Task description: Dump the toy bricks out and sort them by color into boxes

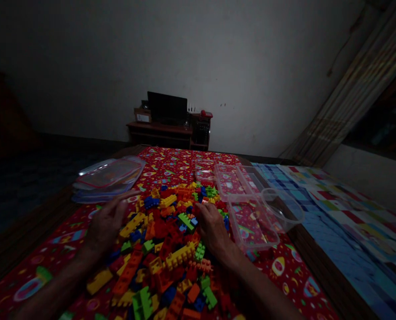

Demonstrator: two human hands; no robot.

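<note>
A heap of coloured plastic building bricks in red, yellow, orange, green and blue covers the middle of a table with a red patterned cloth. My left hand lies at the heap's left edge, fingers stretched out toward the bricks. At the heap's right side my right hand rests palm down on the bricks, fingers curled over them. Whether it holds a brick is hidden.
Clear plastic lids are stacked at the table's far left. Several empty clear containers and a round tub stand at the right. A checked cloth lies further right. A desk with a dark monitor stands by the back wall.
</note>
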